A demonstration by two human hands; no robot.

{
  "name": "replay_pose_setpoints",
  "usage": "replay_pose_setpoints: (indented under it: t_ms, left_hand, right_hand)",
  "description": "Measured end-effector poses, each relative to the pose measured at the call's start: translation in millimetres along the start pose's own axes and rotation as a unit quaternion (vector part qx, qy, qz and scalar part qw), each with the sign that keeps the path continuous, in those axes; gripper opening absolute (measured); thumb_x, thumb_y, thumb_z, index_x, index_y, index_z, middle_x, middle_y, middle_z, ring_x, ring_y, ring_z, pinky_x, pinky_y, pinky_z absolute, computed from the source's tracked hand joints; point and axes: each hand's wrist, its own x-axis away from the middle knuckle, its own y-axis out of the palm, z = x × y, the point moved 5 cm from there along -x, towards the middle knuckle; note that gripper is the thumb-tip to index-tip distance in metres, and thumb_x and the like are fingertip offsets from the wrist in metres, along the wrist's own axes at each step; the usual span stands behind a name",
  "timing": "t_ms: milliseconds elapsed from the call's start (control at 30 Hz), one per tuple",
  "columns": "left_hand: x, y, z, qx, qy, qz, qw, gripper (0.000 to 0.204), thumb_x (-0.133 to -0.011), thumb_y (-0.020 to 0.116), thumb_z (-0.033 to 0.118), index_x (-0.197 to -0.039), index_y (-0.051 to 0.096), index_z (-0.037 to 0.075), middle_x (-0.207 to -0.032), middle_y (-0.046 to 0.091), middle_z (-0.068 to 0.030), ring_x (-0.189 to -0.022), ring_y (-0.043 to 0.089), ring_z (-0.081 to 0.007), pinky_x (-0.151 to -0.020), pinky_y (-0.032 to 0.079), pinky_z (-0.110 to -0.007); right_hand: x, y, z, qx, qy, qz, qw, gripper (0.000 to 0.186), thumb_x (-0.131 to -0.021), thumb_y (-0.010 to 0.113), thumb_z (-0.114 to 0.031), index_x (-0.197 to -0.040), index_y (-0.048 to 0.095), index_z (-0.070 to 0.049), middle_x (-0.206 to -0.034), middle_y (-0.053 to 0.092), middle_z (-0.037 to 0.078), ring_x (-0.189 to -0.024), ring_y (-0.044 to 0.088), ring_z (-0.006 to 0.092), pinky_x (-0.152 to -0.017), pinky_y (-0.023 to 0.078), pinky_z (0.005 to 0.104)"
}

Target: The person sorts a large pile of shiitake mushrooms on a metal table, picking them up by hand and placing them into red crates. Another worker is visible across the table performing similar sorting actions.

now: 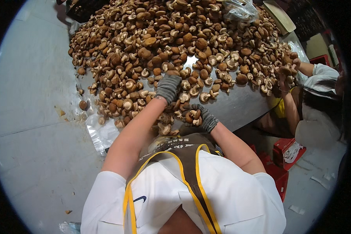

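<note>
1. We seem to be picking through mushrooms (144,43) heaped on the tabletop (241,103).
2. Our right hand (208,118) has its grip curled around a few.
3. Our left hand (169,88) is at the heap, fingertips hidden; we cannot tell its grip.
4. Next calls for a steady right cup, we judge.

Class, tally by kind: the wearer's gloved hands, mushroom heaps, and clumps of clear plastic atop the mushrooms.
Left gloved hand and right gloved hand: 2
Mushroom heap: 1
Clear plastic clump: 1
Total: 4
</note>
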Motion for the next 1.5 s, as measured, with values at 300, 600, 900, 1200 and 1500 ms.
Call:
replay_pose_setpoints:
  t_ms: [300, 600, 900, 1200, 1500]
  left_hand:
    - [81.0, 58.3, -7.3, 0.522, -0.149, 0.036, 0.839, 0.04, -0.089, 0.06, 0.026, -0.114, 0.055, -0.005, -0.107, 0.061, -0.019, -0.098, 0.058, -0.0275, -0.085, 0.046, -0.034]
    - [55.8, 27.8, 7.7, 0.187, -0.142, 0.076, 0.969, 0.033, -0.084, 0.06, 0.024, -0.109, 0.059, 0.003, -0.107, 0.06, -0.0179, -0.099, 0.056, -0.0331, -0.087, 0.045, -0.041]
    - [-35.0, 25.6, 17.9, 0.079, -0.059, -0.032, 0.995, 0.023, -0.081, 0.059, 0.01, -0.103, 0.065, 0.004, -0.111, 0.062, -0.0157, -0.091, 0.063, -0.033, -0.077, 0.052, -0.038]
    - [21.4, 54.4, -18.5, 0.48, -0.013, -0.014, 0.877, 0.025, -0.093, 0.052, 0.017, -0.111, 0.06, 0.003, -0.096, 0.065, -0.0054, -0.078, 0.059, -0.0131, -0.068, 0.051, -0.029]
    - [43.5, 46.0, 13.5, 0.32, -0.071, -0.057, 0.943, 0.031, -0.083, 0.062, 0.023, -0.105, 0.063, 0.001, -0.098, 0.067, -0.0156, -0.088, 0.064, -0.0265, -0.077, 0.052, -0.037]
  right_hand:
    - [-1.3, -4.0, -2.1, 0.14, -0.053, 0.019, 0.989, 0.042, -0.091, 0.055, -0.025, -0.129, 0.046, -0.009, -0.121, 0.057, 0.008, -0.104, 0.06, 0.0211, -0.082, 0.055, 0.0382]
    - [-7.5, -15.3, -1.8, 0.159, -0.034, 0.153, 0.975, 0.036, -0.088, 0.059, -0.033, -0.114, 0.056, -0.009, -0.105, 0.064, 0.008, -0.081, 0.066, 0.0188, -0.056, 0.057, 0.0337]
    - [11.3, 1.7, 5.8, 0.14, 0.009, 0.119, 0.983, 0.036, -0.086, 0.062, -0.037, -0.108, 0.059, -0.009, -0.101, 0.065, 0.007, -0.081, 0.065, 0.0187, -0.061, 0.058, 0.0354]
    - [12.8, 0.5, -33.7, 0.031, -0.095, 0.011, 0.995, 0.039, -0.088, 0.059, -0.024, -0.12, 0.053, -0.004, -0.101, 0.061, 0.011, -0.087, 0.063, 0.0218, -0.059, 0.057, 0.0318]
    - [1.7, -6.2, -37.6, 0.286, -0.105, 0.034, 0.952, 0.05, -0.082, 0.067, -0.023, -0.125, 0.05, -0.003, -0.117, 0.059, 0.008, -0.104, 0.058, 0.0127, -0.084, 0.051, 0.0229]
